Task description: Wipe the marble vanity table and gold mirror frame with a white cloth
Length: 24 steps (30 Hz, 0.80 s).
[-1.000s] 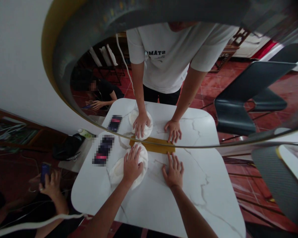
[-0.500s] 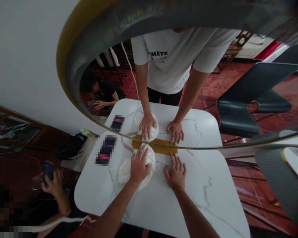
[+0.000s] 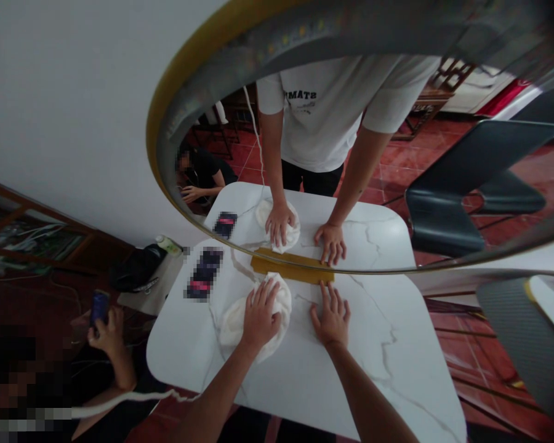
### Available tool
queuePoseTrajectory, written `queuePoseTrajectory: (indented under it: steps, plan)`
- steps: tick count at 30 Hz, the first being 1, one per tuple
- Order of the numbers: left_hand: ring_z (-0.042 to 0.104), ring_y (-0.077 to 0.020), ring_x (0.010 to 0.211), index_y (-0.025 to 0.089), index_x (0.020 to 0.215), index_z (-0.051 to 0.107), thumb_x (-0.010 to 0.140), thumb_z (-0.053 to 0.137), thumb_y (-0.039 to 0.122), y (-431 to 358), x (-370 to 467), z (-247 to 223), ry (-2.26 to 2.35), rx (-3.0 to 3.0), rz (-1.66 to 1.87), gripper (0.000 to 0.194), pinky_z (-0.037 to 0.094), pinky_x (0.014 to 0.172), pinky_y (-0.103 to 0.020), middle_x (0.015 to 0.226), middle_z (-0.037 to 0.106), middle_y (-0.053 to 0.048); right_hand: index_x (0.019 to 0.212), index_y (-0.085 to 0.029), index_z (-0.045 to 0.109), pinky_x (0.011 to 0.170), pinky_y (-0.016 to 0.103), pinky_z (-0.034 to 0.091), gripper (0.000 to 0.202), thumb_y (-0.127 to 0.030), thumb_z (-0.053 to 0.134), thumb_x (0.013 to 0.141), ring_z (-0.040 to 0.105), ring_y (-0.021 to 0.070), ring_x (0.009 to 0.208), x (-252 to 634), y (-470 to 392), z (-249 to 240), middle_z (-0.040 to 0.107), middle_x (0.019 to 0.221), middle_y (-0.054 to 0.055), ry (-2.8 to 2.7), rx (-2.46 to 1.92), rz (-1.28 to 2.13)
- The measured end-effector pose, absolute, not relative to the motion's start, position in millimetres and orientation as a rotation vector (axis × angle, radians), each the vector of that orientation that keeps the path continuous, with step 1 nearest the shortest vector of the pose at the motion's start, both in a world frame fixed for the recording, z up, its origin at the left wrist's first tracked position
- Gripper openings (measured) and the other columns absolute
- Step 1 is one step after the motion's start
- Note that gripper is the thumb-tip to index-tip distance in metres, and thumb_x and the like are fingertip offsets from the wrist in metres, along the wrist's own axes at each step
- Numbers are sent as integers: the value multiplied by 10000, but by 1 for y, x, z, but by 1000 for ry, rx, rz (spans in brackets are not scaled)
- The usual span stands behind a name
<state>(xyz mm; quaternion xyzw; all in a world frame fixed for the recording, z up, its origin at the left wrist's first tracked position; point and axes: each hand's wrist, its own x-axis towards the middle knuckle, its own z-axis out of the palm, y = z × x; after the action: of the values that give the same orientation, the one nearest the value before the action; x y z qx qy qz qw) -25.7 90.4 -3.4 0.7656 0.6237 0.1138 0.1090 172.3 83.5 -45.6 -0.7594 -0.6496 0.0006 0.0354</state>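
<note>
My left hand (image 3: 261, 314) lies over a bunched white cloth (image 3: 284, 307), its fingers stretched across the top and its thumb pressed into the folds. A looser part of the cloth spreads out on the left. To the right, my right hand (image 3: 332, 317) rests on the white marble-patterned table (image 3: 351, 394) with fingers spread, holding nothing. Its fingertips reach the front edge of a flat golden-brown strip (image 3: 300, 275) at the foot of a large gold-rimmed mirror (image 3: 373, 166). Both hands and the cloth are reflected there. My left palm hides part of the cloth.
A dark pixelated rectangular object (image 3: 204, 274) lies left on the table. Beyond the left edge, another person's hand (image 3: 111, 332) holds a blue phone (image 3: 100, 304). A white cable (image 3: 133, 399) hangs nearby. A grey chair (image 3: 517, 332) stands at right.
The view has shifted slightly, moving the mirror rim rightward in the picture. My left hand and the cloth sit a little farther back from the strip. My right hand stays in place.
</note>
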Motion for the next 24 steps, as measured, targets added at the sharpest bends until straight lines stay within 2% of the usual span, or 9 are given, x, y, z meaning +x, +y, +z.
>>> queuePoseTrajectory:
  steps: [8, 19, 21, 24]
  plan:
    - [298, -255, 1295, 233, 1341, 408, 693, 487, 180, 63, -36, -4, 1800, 2188, 304, 655, 169, 1083, -442, 1416, 392, -31, 1459, -245, 48, 1097, 458, 109, 635, -352, 312, 893, 147, 209, 1365, 172, 78, -43, 161, 1511, 7, -2025, -2297, -14]
    - [262, -303, 1282, 229, 1405, 302, 708, 499, 215, 21, -50, 3, 1812, 2153, 110, 725, 254, 1013, -461, 1452, 311, -58, 1457, -245, 52, 1095, 462, 115, 596, -326, 262, 905, 150, 204, 1371, 171, 71, -39, 140, 1517, 5, -2016, -2312, 0]
    - [287, -321, 1261, 210, 1413, 291, 732, 506, 248, 15, -55, 2, 1812, 2149, 62, 715, 285, 998, -454, 1452, 303, -76, 1457, -258, 56, 1084, 473, 145, 596, -325, 265, 902, 171, 212, 1366, 168, 68, -30, 145, 1516, 2, -1986, -2317, 34]
    - [381, -318, 1187, 177, 1403, 317, 782, 495, 320, 7, -61, 3, 1847, 2115, 16, 662, 361, 950, -414, 1401, 363, -105, 1458, -255, 60, 1061, 481, 205, 611, -343, 285, 898, 215, 230, 1353, 155, 54, -13, 174, 1509, 21, -1907, -2307, 58]
